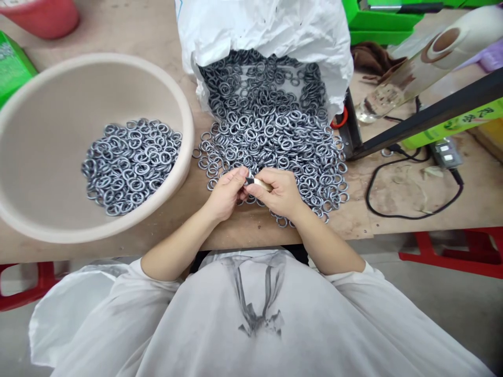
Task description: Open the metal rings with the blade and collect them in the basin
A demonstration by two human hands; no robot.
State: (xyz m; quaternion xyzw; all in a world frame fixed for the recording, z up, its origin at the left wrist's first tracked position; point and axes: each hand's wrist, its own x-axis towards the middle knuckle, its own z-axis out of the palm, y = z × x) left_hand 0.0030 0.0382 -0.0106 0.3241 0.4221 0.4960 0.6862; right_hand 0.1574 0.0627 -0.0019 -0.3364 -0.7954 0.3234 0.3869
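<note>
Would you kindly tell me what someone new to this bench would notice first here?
Most striking is the heap of grey rings spilling from a white bag near the middle of the table. To its left, a big pale basin holds a second pile of rings. At the heap's near edge, the right hand holds a small pale-handled tool up to the left hand.

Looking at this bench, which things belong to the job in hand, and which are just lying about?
Apparently part of the job:
gray rings
beige-handled tool in the right hand
white sack
beige basin holding rings

Apparently just lying about:
clear bottle
brown cloth
power strip
red tub
</note>
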